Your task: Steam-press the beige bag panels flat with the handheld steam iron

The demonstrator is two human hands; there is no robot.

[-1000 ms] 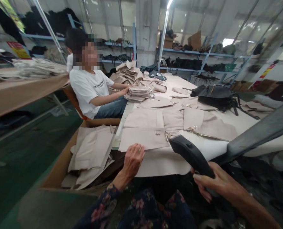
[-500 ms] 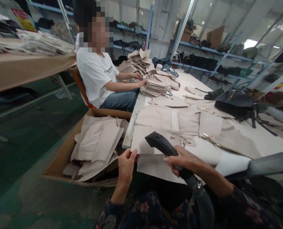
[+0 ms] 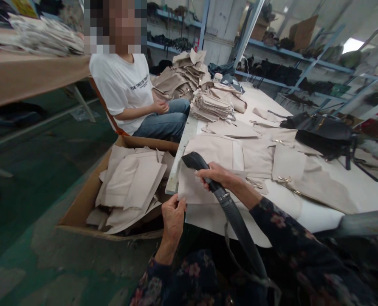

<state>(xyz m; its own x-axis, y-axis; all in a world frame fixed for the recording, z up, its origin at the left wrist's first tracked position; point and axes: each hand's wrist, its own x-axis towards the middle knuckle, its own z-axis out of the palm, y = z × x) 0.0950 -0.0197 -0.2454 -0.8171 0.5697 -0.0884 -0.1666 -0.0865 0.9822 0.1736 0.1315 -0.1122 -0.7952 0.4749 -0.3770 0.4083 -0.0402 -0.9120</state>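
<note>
My right hand [image 3: 215, 175] is wrapped round a black vacuum hose nozzle [image 3: 196, 161], whose ribbed hose [image 3: 240, 225] runs down toward my lap. The nozzle's flat mouth hangs over a beige fabric panel [image 3: 192, 187] at the table's near left corner. My left hand [image 3: 173, 212] pinches the near left corner of that panel between thumb and fingers. Part of the panel is hidden behind the nozzle and my right hand. Just beyond it lies another beige piece [image 3: 214, 148] with a pale strip.
Left of the table, a cardboard box [image 3: 80, 204] holds several beige pieces. A co-worker in a white T-shirt [image 3: 122, 80] sits beyond it. A stack of beige panels [image 3: 211, 104] and a black bag [image 3: 324, 131] rest on the table [image 3: 322, 174].
My right hand has moved the nozzle left and farther over the panel. My left hand keeps its pinch on the corner. The co-worker's hands have left the stack for the lap.
</note>
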